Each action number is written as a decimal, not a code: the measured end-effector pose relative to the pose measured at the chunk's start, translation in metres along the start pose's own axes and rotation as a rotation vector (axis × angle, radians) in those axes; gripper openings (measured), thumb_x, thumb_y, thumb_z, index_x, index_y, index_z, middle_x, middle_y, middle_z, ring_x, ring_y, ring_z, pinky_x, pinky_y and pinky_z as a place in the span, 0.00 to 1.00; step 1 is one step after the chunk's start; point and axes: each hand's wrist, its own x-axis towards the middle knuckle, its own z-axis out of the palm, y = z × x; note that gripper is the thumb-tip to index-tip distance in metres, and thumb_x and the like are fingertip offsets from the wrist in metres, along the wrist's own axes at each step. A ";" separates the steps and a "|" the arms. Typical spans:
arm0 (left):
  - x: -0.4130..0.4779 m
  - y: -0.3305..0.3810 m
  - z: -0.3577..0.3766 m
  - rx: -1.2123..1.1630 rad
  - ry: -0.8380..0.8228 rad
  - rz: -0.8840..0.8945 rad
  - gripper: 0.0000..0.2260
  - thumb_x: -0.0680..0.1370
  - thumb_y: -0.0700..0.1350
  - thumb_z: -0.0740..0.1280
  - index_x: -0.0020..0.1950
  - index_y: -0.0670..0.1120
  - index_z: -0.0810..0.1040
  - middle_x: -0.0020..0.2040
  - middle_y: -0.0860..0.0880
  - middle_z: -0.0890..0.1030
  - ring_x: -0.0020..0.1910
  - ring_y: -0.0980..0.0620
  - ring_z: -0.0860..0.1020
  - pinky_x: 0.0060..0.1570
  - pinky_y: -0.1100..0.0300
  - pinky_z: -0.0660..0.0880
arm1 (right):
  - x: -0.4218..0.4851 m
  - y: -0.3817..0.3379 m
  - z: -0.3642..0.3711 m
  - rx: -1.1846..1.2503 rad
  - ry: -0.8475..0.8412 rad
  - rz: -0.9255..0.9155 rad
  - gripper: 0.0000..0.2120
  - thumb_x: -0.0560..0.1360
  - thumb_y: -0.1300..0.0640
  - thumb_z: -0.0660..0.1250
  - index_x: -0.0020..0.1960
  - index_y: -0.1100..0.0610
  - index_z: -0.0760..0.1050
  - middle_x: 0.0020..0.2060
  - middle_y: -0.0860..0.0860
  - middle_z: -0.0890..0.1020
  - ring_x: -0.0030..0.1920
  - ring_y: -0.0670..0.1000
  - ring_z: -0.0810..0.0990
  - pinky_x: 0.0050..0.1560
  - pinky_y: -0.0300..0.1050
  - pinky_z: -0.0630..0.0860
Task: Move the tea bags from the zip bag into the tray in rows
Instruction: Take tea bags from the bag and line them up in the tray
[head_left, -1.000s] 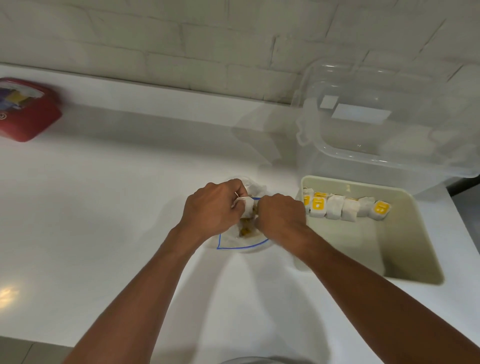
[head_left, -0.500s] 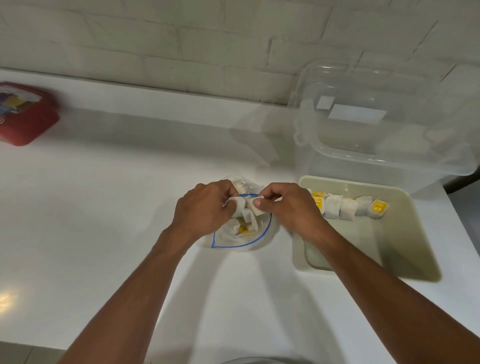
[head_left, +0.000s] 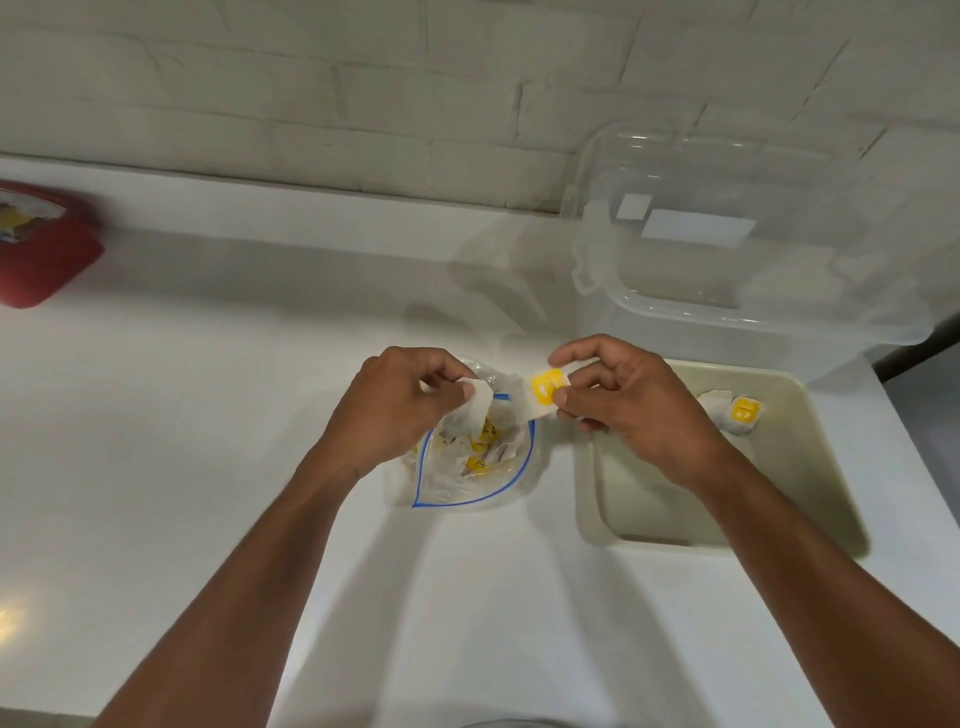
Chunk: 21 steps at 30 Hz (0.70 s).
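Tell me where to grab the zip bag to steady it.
Pinch the zip bag by its blue-edged rim at the near side, coming from the front: the mouth gapes open there, while the left hand covers its far side.

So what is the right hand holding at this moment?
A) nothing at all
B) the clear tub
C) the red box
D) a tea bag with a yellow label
D: the right hand pinches a tea bag with a yellow label, held between the zip bag and the tray.
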 end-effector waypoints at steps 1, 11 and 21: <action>0.000 0.003 0.001 -0.026 -0.012 0.020 0.04 0.77 0.49 0.71 0.43 0.57 0.84 0.43 0.57 0.84 0.34 0.58 0.79 0.44 0.53 0.79 | -0.002 -0.001 -0.005 -0.001 -0.020 0.015 0.14 0.73 0.64 0.73 0.55 0.51 0.79 0.37 0.51 0.84 0.39 0.50 0.82 0.43 0.47 0.76; 0.019 0.044 0.030 -0.123 -0.071 0.167 0.04 0.77 0.46 0.72 0.45 0.55 0.84 0.39 0.51 0.82 0.34 0.54 0.78 0.36 0.61 0.76 | -0.019 -0.011 -0.092 -0.122 0.132 0.054 0.04 0.73 0.58 0.74 0.48 0.53 0.83 0.36 0.49 0.84 0.34 0.44 0.78 0.35 0.38 0.71; 0.060 0.102 0.117 0.172 -0.193 0.282 0.04 0.70 0.56 0.69 0.43 0.61 0.81 0.39 0.62 0.83 0.39 0.55 0.81 0.46 0.51 0.80 | -0.039 0.037 -0.189 -0.298 0.262 0.141 0.03 0.72 0.57 0.75 0.45 0.53 0.82 0.32 0.47 0.82 0.32 0.44 0.77 0.35 0.39 0.73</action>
